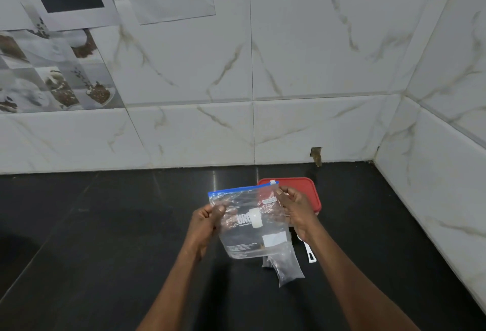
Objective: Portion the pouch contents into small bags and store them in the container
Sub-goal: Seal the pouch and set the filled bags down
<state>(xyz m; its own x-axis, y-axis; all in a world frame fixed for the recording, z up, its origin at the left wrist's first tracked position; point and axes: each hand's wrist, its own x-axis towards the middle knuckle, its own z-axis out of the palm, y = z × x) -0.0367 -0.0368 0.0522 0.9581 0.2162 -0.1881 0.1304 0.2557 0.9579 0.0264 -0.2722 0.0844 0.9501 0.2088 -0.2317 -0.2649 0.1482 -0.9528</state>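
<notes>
Left hand [207, 221] and right hand [295, 209], raised over the black bench [105, 225], each pinch one side of a clear blue-zip bag [249, 225]. Red-lidded container [302, 186] sits on the bench just behind the bag; small filled bags [288, 265] lie beneath it.

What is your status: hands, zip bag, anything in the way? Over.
Left hand, right hand both pinching clear zip bag by its sides. Red-lidded container behind it. Small bag and white scoop beneath, nothing blocking.

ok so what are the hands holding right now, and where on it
Both hold the clear zip bag up off the counter. The left hand pinches its left edge, and the right hand pinches its right edge near the top corner.
</notes>
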